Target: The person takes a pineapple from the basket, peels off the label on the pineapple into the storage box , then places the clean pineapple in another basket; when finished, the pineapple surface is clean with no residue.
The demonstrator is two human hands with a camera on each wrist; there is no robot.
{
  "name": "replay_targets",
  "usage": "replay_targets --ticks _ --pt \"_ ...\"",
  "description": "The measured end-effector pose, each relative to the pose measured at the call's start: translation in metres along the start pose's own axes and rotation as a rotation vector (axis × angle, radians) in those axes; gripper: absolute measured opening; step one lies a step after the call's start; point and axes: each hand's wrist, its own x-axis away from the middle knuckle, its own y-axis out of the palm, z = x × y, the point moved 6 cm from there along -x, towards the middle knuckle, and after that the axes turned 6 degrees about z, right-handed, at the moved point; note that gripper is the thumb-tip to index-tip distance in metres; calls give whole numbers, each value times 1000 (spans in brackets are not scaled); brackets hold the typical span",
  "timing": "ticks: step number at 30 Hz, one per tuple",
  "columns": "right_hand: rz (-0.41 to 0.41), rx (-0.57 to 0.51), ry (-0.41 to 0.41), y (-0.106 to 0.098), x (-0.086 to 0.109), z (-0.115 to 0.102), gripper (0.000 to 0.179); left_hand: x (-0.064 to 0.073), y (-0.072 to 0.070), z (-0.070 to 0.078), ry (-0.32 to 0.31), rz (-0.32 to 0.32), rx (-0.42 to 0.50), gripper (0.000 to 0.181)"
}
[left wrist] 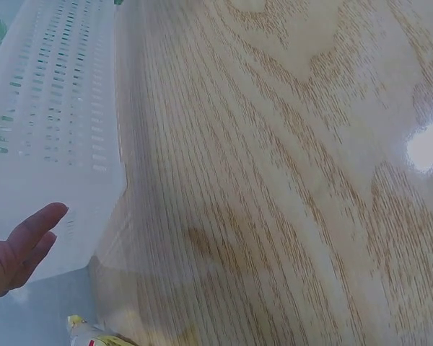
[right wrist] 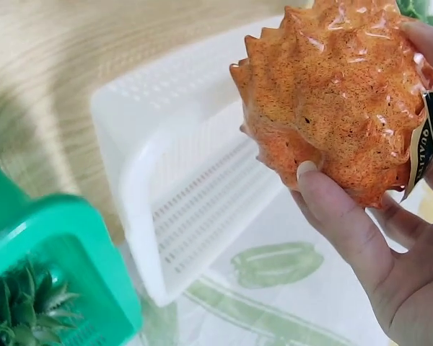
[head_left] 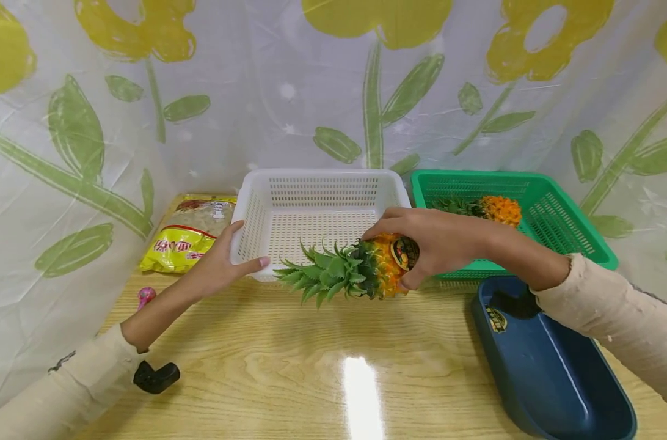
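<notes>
My right hand (head_left: pixel 429 241) grips a small pineapple (head_left: pixel 389 263) by its orange body, and its green crown points left over the front rim of the white basket (head_left: pixel 322 174). In the right wrist view, thumb and fingers close round the spiky pineapple (right wrist: pixel 339 108), which has a black-and-gold label (right wrist: pixel 427 140). My left hand (head_left: pixel 218 263) is at the basket's front left corner, thumb and fingers spread and fairly straight; whether they touch it I cannot tell. The left wrist view shows part of that hand (left wrist: pixel 18 256) beside the basket wall (left wrist: pixel 50 194).
A green basket (head_left: pixel 592 244) at the back right holds another pineapple (head_left: pixel 501 211). In front of it stands a dark blue tub (head_left: pixel 564 373). At the left lie a yellow-and-clear food bag (head_left: pixel 187 235) and a small pink object (head_left: pixel 146 296). A flowered curtain (head_left: pixel 245 91) hangs behind.
</notes>
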Motion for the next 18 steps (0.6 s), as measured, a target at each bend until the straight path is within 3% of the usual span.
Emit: replay_targets --ticks 18 --pt "-60 -59 -16 46 15 -30 77 -1 1 2 17 -8 33 103"
